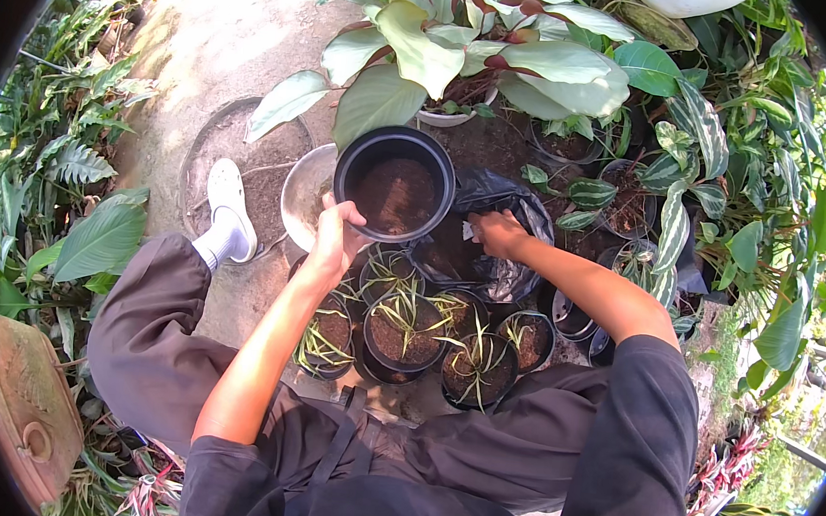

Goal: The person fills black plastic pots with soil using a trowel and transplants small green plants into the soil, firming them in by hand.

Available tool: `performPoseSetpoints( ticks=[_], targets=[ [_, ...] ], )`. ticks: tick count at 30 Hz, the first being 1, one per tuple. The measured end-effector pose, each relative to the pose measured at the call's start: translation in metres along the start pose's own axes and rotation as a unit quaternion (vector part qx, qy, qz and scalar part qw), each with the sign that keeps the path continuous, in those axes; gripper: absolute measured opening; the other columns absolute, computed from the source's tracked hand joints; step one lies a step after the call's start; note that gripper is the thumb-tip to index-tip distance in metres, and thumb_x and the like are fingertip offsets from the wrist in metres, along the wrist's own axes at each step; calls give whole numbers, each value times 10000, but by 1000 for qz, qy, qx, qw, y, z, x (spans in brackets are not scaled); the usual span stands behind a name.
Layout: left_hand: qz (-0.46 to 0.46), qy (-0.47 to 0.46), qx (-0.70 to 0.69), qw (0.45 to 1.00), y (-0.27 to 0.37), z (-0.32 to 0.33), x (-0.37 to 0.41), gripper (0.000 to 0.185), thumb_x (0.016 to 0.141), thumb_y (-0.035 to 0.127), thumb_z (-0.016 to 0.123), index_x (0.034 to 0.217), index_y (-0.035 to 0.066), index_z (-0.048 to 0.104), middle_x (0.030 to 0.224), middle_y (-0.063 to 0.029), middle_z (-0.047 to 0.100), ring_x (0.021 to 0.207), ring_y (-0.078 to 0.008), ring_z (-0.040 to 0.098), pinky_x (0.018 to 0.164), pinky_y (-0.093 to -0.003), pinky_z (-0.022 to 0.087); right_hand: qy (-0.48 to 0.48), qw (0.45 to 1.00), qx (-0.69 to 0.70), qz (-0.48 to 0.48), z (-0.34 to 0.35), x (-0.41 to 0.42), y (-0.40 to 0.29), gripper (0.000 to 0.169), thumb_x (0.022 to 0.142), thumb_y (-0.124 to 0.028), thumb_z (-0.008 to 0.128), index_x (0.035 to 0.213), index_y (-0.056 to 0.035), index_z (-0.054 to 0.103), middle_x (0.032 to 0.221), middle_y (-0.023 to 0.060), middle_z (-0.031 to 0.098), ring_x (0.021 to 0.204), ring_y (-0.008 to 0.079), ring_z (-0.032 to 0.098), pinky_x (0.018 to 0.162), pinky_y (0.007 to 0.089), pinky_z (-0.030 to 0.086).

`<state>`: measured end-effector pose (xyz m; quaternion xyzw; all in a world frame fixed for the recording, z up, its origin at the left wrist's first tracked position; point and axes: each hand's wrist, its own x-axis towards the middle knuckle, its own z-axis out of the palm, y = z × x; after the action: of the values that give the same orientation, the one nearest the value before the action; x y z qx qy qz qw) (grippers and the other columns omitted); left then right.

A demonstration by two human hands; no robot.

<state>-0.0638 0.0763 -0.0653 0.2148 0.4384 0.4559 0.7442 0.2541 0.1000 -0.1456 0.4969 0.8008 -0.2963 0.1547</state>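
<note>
My left hand (338, 241) grips the near left rim of a black plastic plant pot (396, 195), which has dark soil inside. The pot is held up over a pale round bowl (305, 191) and hides part of it. To the right, my right hand (498, 233) reaches into a black plastic bag (526, 201) with dark soil in it. A small white piece (467, 231) shows at its fingertips; whether the fingers hold it is unclear. Close below the bag, several black pots hold thin-leaved plants, among them a potted striped-leaf plant (407, 327).
A large broad-leaved plant (422, 48) in a white pot (446, 119) stands ahead. Patterned-leaf potted plants (674, 227) crowd the right side. My white clog (228, 200) rests on the concrete floor at left, by a round ring mark. A terracotta planter (23, 402) stands lower left.
</note>
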Motion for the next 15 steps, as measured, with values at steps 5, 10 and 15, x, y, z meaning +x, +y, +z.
performPoseSetpoints(
  ticks=[5, 10, 15],
  targets=[
    [4, 42, 14, 999, -19, -2, 4, 554, 1055, 447, 211, 700, 86, 435, 1015, -183, 618, 1047, -314, 583, 987, -526, 440, 10, 999, 42, 11, -16, -23, 8, 438, 829, -92, 643, 1250, -82, 524, 1076, 159, 652, 1127, 353, 577, 989, 542, 313],
    [-42, -83, 71, 993, -12, 13, 3, 264, 924, 238, 364, 763, 65, 480, 910, -126, 561, 953, -267, 577, 930, -470, 487, 53, 998, 9, 17, -37, -54, 10, 404, 838, -117, 640, 1227, -68, 542, 1080, 159, 652, 1129, 344, 579, 923, 495, 323],
    [-35, -116, 61, 991, -30, -3, 13, 129, 891, 194, 398, 848, 95, 469, 889, -71, 523, 855, -207, 584, 900, -433, 506, 88, 996, 25, 5, -64, -97, 23, 374, 810, -150, 661, 1164, -62, 580, 1043, 152, 651, 1108, 319, 585, 901, 442, 325]
  ],
)
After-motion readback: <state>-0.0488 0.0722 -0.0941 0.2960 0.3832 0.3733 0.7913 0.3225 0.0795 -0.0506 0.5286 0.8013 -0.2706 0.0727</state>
